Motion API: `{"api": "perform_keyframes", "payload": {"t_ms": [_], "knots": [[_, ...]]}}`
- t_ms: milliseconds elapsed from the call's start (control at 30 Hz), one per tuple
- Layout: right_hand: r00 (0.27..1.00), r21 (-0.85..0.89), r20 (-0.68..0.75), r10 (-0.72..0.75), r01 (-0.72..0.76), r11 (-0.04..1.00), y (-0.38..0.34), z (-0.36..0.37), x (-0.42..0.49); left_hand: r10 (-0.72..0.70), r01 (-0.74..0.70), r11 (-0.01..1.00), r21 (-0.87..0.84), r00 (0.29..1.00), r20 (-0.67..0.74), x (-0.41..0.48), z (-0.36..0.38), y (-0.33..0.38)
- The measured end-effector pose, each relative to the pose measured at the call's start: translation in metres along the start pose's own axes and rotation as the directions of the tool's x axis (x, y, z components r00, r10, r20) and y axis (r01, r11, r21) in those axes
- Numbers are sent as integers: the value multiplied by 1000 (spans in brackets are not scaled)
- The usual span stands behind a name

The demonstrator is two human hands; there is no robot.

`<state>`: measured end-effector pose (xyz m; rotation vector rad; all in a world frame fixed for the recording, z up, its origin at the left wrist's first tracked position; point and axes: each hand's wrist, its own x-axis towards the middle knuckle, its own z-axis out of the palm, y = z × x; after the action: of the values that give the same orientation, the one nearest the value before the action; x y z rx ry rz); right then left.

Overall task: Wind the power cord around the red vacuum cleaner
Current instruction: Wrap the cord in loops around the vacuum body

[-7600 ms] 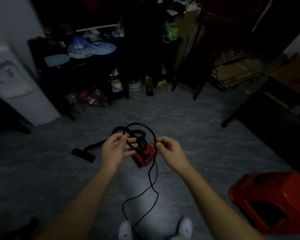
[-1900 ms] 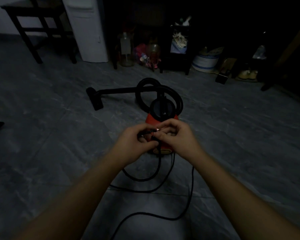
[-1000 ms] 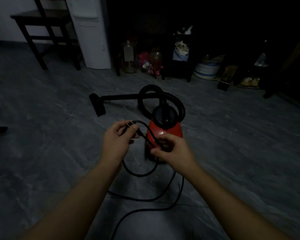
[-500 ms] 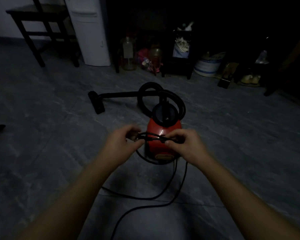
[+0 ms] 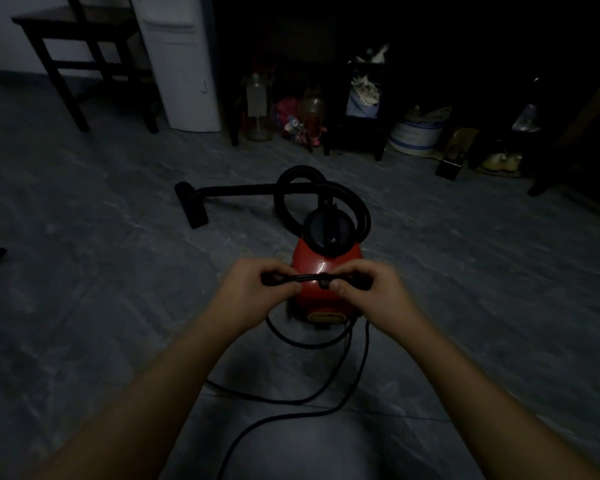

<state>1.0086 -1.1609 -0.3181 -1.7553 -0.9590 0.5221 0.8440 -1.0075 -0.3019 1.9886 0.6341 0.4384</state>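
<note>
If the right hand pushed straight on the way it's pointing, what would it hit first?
Probably the red vacuum cleaner just beyond the right hand, which grips the power cord; depth is unclear.

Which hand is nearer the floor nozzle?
Left. The left hand sits below-right of the nozzle in the view; the right hand is farther right. Both grip the cord.

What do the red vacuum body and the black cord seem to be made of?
Red vacuum body: likely glossy moulded plastic; a bright highlight streaks its top. Black cord: probably a smooth rubber or vinyl sheath; it lies in loose loops and glints slightly.
</note>
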Motion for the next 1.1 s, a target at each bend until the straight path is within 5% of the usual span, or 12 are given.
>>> {"api": "perform_keyframes", "payload": {"t_ms": [233, 633, 1100], "knots": [[994, 70, -102, 26, -19, 997, 5, -10, 4, -142, 105, 960, -261, 982, -128, 4, -14, -1], [999, -92, 17, -32, 33, 995, 3, 3, 0, -42, 38, 998, 58, 997, 59, -5, -13, -1], [990, -34, 119, -81, 86, 996, -13, 19, -10, -26, -3, 988, 156, 982, 186, -11, -18, 14]]}}
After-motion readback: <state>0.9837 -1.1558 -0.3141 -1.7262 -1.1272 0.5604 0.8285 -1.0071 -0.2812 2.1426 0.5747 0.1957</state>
